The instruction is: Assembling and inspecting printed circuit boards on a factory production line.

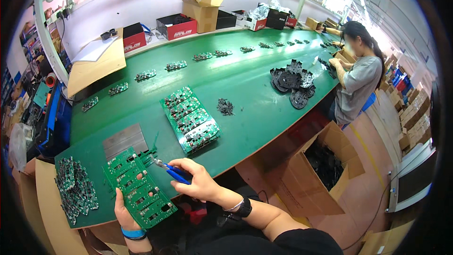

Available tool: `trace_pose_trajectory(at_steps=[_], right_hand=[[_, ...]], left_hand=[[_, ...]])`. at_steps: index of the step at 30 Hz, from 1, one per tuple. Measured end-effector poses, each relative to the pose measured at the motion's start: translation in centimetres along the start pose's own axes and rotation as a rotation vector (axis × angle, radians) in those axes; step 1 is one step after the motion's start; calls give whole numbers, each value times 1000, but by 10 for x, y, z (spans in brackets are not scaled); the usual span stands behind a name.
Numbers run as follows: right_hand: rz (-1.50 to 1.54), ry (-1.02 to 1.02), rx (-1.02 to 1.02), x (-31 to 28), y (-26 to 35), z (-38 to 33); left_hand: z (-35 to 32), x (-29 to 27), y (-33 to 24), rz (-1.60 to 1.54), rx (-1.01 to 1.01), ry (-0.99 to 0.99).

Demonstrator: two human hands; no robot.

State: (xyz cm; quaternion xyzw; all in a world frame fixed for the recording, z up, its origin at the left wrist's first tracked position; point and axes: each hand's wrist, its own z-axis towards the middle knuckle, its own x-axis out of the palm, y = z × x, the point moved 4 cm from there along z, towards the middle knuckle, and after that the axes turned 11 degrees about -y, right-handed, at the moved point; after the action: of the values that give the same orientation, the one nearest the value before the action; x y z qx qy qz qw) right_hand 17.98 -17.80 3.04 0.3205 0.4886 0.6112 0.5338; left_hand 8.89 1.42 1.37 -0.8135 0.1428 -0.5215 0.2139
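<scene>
My left hand [123, 210] grips the lower left edge of a green circuit board panel [134, 179], tilted above the near table edge; fingertips show through its cutouts. In my right hand [203, 182] is a pair of side cutters [177, 174] with blue handles. Their jaws lie at the panel's upper right edge, beside thin green strips [150, 153]. Whether the jaws touch the panel I cannot tell. Beyond the panel lies a flat grey plate [123, 141]. To its right rests a stack of similar board panels [189, 119].
Separated boards [75, 189] are heaped at the near left corner. Several small boards [145, 74] line the green table [255, 113]. Small black parts [225, 106] and black plastic housings [292, 81] lie rightward. A co-worker [361, 73] works farther along. A cardboard box [292, 184] stands below the edge.
</scene>
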Motion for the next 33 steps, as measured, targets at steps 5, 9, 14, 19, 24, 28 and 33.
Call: trace_pose_trajectory(at_steps=[5,9,14,19,24,28,33], right_hand=[[227,53,184,2,-12,-7],[89,75,29,10,-11,-6],[132,106,113,1,-11,-10],[220,64,60,-2,-12,-12],[-90,106,-99,-5,17,-7],[-594,114,-447,5,46,-5],[-688,90,-540,15,51,-4]], left_hand=[[-4,-22,-1,-13,47,9],[-26,-15,-4,-91,-108,-3],[-4,-19,-7,-72,-186,44],[7,-25,-16,-80,-119,69],[-22,-20,5,121,-41,108],[-35,-10,10,280,107,168],[-39,-18,12,331,102,69]])
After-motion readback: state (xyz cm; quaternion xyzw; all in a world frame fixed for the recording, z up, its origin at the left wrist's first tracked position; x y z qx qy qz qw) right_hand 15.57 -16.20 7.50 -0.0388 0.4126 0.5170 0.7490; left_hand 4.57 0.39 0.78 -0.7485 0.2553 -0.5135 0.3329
